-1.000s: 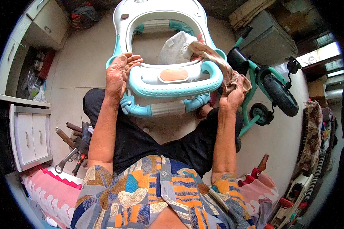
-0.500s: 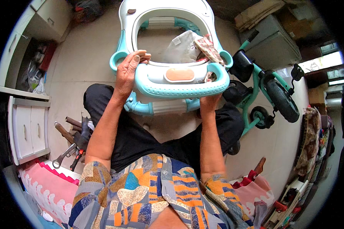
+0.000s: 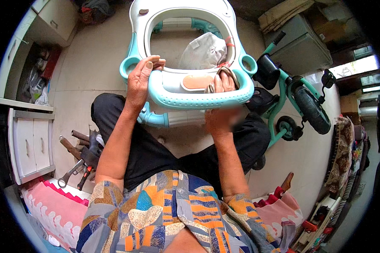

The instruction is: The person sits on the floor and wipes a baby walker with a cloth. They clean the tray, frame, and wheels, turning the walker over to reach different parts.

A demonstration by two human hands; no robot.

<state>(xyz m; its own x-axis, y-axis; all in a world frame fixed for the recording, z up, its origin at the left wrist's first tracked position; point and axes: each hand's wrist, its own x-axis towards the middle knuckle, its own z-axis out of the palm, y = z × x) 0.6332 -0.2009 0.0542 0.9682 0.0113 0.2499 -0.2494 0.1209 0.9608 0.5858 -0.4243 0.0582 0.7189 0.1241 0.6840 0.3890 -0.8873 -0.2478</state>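
Note:
In front of me stands a white and teal child's walker (image 3: 200, 100) with a wide oval opening and a dotted curved handle. My left hand (image 3: 140, 78) grips its left side by the handle's end, fingers closed over the white rim. From beneath the handle my right hand (image 3: 224, 84) reaches up, its fingers bent against the front panel beside the peach oval (image 3: 197, 82). A brown patterned cloth (image 3: 223, 71) is bunched around those fingers, partly hidden by the handle. Inside the opening, a whitish bag-like piece with red ties (image 3: 204, 51) hangs near the right rim.
A teal child's tricycle (image 3: 283, 88) with black wheels stands close on the right. Tools with wooden handles and a wrench (image 3: 71, 172) lie left of my knee. White drawers (image 3: 31, 141) line the left side; a grey box (image 3: 299, 46) sits at the back right.
My right hand has moved left and up under the handle, its fingers now showing at the panel. The cloth has come down off the right rim with it. My left hand stays put.

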